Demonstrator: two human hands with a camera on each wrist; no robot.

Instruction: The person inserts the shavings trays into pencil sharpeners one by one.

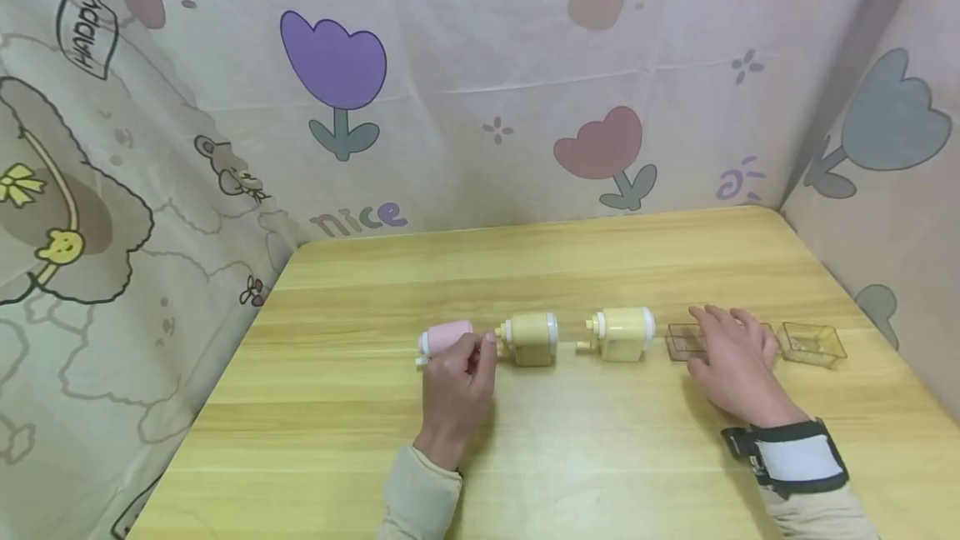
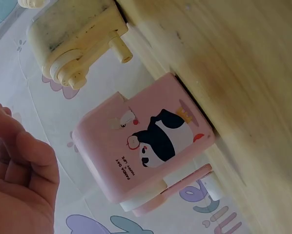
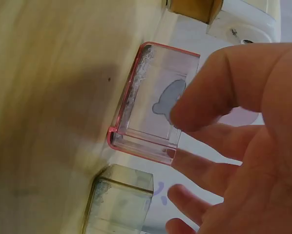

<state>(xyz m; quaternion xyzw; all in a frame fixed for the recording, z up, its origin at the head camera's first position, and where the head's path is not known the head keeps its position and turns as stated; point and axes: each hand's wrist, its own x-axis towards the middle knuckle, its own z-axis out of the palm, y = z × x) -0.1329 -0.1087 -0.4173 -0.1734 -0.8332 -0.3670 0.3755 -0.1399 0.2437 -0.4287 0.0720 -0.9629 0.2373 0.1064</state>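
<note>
A pink crank pencil sharpener (image 2: 146, 141) with a panda print stands on the table. My left hand (image 1: 457, 377) is beside it, fingers loosely curled; in the left wrist view it holds nothing and is apart from the sharpener. A yellow sharpener (image 1: 531, 338) stands just right of that hand, and another yellow sharpener (image 1: 624, 333) stands further right. Over a clear pink-edged drawer (image 3: 158, 97), my right hand (image 1: 731, 365) spreads thumb and fingers at opposite sides of the rim, partly hiding it. I cannot tell whether they touch it.
A clear yellowish drawer (image 1: 813, 346) sits right of my right hand. The sharpeners and drawers form a row across the wooden table (image 1: 525, 273). Printed cloth (image 1: 465, 48) hangs behind the table and on both sides.
</note>
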